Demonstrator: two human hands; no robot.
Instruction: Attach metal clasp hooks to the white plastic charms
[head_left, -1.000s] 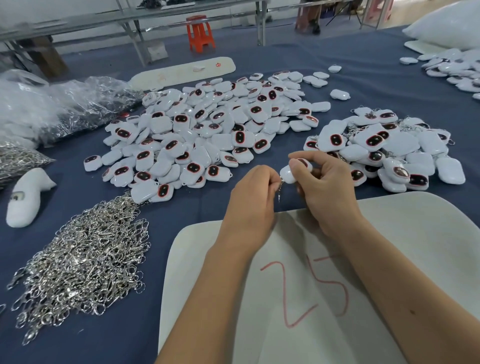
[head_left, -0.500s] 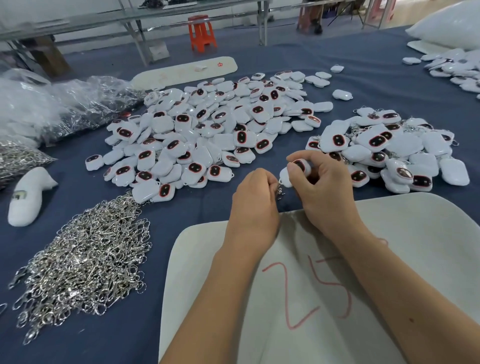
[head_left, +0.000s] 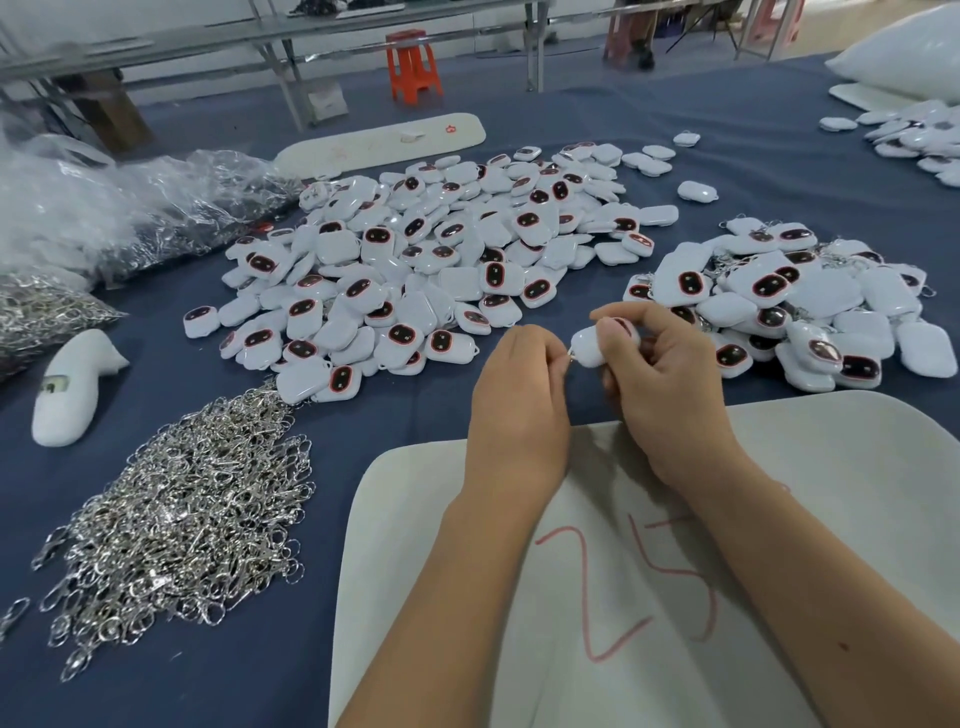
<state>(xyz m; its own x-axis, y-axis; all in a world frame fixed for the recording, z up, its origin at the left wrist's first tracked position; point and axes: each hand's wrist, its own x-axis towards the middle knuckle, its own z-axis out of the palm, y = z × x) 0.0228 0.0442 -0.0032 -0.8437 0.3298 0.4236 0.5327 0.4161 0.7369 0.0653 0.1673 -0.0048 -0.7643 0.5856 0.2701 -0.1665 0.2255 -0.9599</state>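
My right hand (head_left: 670, 384) pinches a white plastic charm (head_left: 587, 349) between thumb and fingers, just above the blue cloth. My left hand (head_left: 519, 400) is curled beside it and pinches a small metal clasp hook (head_left: 570, 356) at the charm's left edge; most of the hook is hidden by my fingers. A big heap of loose white charms with dark oval faces (head_left: 426, 260) lies behind my hands. To the right sits a second heap of charms (head_left: 789, 301) with metal hooks showing among them. A pile of silver clasp hooks (head_left: 187, 514) lies at the front left.
A white board marked 25 in red (head_left: 649, 571) lies under my forearms. A white thermometer-shaped device (head_left: 72, 387) lies at the left. Clear plastic bags of metal parts (head_left: 104, 218) fill the far left. A long white board (head_left: 379, 145) lies behind the charms. More charms (head_left: 914, 135) sit far right.
Both hands stay together on the same charm. The charm has turned in my right fingers, its white back now facing me, and the hook has shifted closer to its edge.
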